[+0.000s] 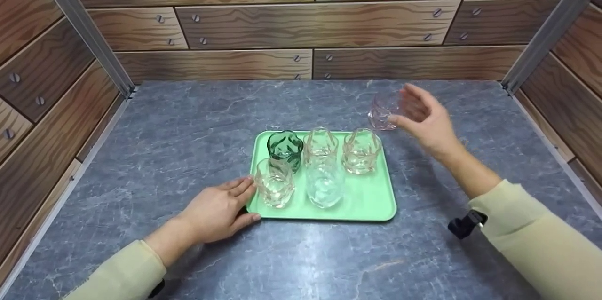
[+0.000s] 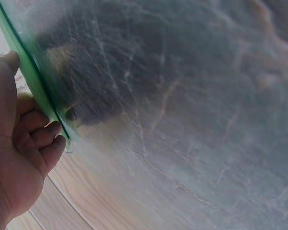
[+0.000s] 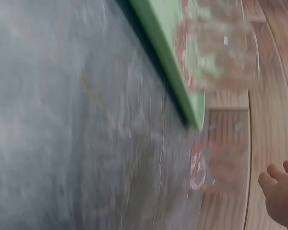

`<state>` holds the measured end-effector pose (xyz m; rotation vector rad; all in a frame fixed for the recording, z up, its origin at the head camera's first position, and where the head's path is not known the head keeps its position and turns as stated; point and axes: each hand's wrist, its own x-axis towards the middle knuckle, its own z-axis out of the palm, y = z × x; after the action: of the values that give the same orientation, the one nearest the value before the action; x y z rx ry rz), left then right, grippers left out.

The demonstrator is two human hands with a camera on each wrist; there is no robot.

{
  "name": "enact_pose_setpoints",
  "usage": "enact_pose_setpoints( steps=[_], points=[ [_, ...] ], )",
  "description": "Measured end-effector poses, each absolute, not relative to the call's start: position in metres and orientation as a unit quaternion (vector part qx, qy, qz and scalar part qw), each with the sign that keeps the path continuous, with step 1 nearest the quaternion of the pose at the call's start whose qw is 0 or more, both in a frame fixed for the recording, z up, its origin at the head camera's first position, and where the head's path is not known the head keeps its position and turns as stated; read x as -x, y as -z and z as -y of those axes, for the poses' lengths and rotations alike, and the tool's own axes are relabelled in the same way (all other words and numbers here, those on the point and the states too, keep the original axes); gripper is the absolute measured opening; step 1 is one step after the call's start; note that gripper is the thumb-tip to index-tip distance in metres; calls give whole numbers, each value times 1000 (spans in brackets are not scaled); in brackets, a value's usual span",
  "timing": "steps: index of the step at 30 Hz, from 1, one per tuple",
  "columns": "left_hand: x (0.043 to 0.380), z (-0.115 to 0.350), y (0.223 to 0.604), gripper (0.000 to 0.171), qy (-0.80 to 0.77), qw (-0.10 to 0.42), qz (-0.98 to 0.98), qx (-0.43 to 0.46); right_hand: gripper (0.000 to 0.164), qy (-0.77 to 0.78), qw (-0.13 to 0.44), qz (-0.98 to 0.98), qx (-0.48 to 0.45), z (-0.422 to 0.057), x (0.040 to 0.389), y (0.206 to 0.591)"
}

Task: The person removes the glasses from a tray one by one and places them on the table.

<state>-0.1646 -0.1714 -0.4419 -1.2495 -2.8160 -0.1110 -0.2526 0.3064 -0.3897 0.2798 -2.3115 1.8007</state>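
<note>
A light green tray (image 1: 367,203) carries several faceted drinking glasses. Among them are a dark green glass (image 1: 285,149) at the back left and a clear glass (image 1: 276,185) at the front left. My left hand (image 1: 214,210) holds the tray's front left corner, fingers along its left side and thumb at the front edge. In the left wrist view its fingers (image 2: 43,139) bend against the green rim. My right hand (image 1: 430,126) is spread beside a pinkish glass (image 1: 382,114) behind the tray's right end. The right wrist view shows space between this glass (image 3: 218,165) and the fingers.
Two pinkish clear glasses, one in the back middle (image 1: 320,147) and one at the back right (image 1: 361,152), share the tray with a bluish clear glass (image 1: 325,187). Wood-patterned walls (image 1: 310,27) enclose the grey marbled tabletop (image 1: 197,107) at the back and sides.
</note>
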Motion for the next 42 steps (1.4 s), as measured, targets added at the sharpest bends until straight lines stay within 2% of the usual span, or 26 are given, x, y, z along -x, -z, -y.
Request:
enact_pose_setpoints(
  steps=[9, 18, 23, 42],
  points=[
    [163, 172, 443, 74, 39, 36, 914, 402, 89, -613, 24, 777, -141, -277, 235, 408],
    [164, 172, 444, 74, 40, 27, 916, 397, 101, -584, -33, 796, -153, -268, 233, 431],
    [163, 172, 444, 74, 40, 27, 916, 397, 103, -577, -37, 800, -158, -266, 234, 439],
    [164, 171, 444, 74, 46, 37, 913, 403, 92, -546, -28, 826, -133, -265, 233, 441]
  ],
)
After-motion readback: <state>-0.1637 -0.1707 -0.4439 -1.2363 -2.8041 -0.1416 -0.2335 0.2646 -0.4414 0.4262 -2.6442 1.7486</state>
